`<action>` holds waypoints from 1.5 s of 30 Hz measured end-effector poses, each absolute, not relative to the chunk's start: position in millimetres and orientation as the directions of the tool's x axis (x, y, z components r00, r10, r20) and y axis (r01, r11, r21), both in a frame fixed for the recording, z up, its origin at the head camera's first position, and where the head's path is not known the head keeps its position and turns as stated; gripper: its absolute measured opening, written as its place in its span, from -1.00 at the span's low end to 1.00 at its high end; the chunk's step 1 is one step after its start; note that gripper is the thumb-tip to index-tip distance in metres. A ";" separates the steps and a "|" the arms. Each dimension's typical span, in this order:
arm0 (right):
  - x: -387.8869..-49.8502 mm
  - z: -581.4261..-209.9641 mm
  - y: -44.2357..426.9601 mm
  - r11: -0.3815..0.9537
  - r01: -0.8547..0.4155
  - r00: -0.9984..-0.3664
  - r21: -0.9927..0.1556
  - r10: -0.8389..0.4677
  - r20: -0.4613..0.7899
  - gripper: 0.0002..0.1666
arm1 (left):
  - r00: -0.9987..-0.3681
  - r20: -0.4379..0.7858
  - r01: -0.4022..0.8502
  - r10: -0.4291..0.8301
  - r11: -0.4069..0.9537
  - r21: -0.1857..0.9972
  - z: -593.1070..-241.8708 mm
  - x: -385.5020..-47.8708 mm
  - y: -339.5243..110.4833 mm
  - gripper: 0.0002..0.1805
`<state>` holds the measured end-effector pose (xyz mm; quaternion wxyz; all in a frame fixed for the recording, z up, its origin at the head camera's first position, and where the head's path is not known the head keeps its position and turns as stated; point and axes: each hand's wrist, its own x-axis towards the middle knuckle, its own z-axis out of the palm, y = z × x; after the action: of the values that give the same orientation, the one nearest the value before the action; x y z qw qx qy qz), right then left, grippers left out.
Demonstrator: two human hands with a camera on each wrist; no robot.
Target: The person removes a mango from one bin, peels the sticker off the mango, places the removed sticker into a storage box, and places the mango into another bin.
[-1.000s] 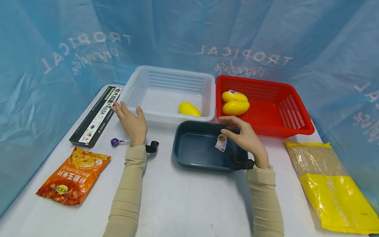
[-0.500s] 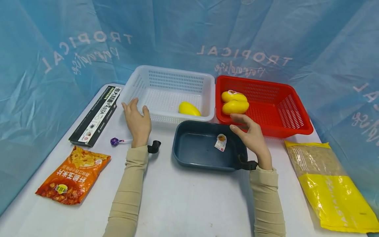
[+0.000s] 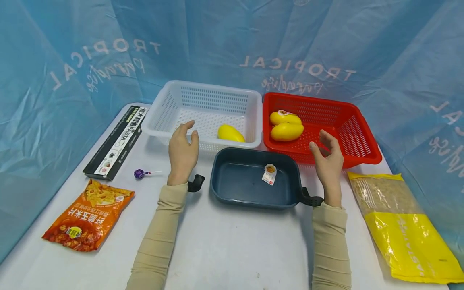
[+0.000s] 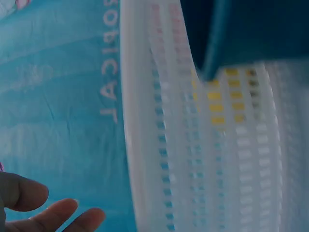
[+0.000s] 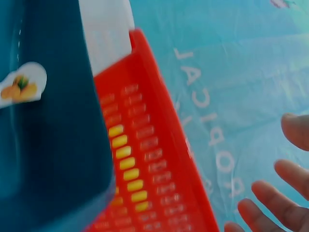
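Tray [image 3: 237,183], dark blue, round-cornered

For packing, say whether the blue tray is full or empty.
Empty but for a label: the blue tray shows bare floor in the head view.

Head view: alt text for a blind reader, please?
A person's left hand and right hand, holding nothing, flank a dark blue tray; behind it, a white basket holds one yellow fruit, a red basket two yellow fruits.
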<state>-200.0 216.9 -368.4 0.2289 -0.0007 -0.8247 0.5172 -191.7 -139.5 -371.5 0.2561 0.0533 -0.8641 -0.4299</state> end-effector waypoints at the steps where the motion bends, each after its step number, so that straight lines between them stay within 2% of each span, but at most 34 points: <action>1: -199.7 -368.8 219.6 0.458 -0.228 -0.888 -0.859 0.264 0.376 -0.39 | -0.873 0.397 0.143 -0.283 0.630 0.763 -370.0 -190.1 -134.4 -0.58; 10: -196.8 -371.4 241.9 0.398 -0.165 -0.828 -0.902 0.441 0.346 -0.33 | -0.925 0.378 0.316 0.047 0.648 0.693 -360.4 -168.7 -87.5 -0.59; 18: -194.5 -372.2 254.4 0.374 -0.055 -0.782 -0.926 0.561 0.273 -0.25 | -0.895 0.303 0.446 0.327 0.629 0.637 -357.9 -144.9 -49.5 -0.58; 23: -194.0 -373.0 263.1 0.369 0.002 -0.751 -0.929 0.614 0.242 -0.22 | -0.859 0.249 0.493 0.447 0.594 0.636 -360.9 -135.1 -33.8 -0.59; 32: -193.6 -381.9 282.0 0.407 0.106 -0.745 -0.907 0.637 0.199 -0.03 | -0.851 0.147 0.477 0.505 0.623 0.620 -369.5 -129.2 -23.4 -0.52; 39: -196.9 -393.3 295.8 0.485 0.192 -0.789 -0.853 0.594 0.160 0.11 | -0.853 0.121 0.464 0.508 0.631 0.622 -373.0 -128.1 -20.3 -0.48; 45: -197.8 -398.5 303.2 0.635 0.205 -0.820 -0.745 0.527 0.224 0.02 | -0.851 0.104 0.463 0.515 0.642 0.611 -376.3 -128.3 -15.5 -0.48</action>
<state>-197.8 303.2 -398.5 0.2161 -0.2083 -0.8780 0.3727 -128.3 -15.5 -376.3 -0.0401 -0.2703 -0.9051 -0.3258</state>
